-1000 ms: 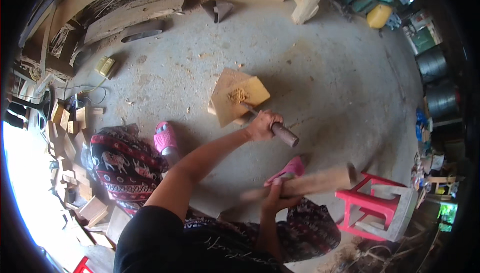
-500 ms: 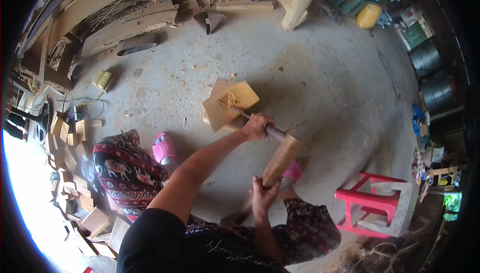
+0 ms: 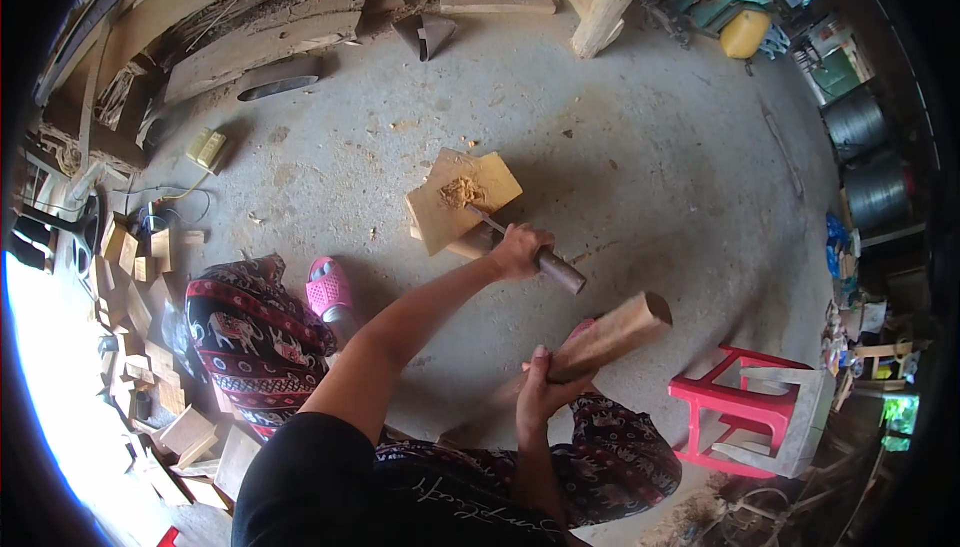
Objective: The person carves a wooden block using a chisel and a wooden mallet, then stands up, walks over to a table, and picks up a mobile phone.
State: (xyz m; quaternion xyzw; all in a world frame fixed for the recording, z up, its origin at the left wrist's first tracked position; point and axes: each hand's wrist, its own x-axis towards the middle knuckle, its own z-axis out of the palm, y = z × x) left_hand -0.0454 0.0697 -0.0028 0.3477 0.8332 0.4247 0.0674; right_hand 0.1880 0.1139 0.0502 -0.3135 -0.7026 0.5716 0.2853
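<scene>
My left hand (image 3: 523, 249) grips a long chisel with a dark handle (image 3: 560, 274), its blade reaching into a heap of shavings (image 3: 461, 190) on a square yellow wood block (image 3: 432, 222), which rests on more wood on the floor. Low on the right, my right hand (image 3: 540, 392) grips a thick wooden bar (image 3: 615, 329), raised clear of the handle's end, with its far end slightly blurred. My feet, in pink slippers (image 3: 328, 292), stand apart on either side below the block.
A red stool (image 3: 722, 402) lies tipped at the right beside metal drums (image 3: 870, 187). Wood offcuts (image 3: 160, 367) pile at the left near a cord and small yellow case (image 3: 205, 150). Planks (image 3: 260, 42) and a log post (image 3: 612, 7) line the far side.
The wooden bar in my right hand swung up to the chisel's handle half a second ago and is now back down and rightward, apart from it. My left hand stays on the chisel.
</scene>
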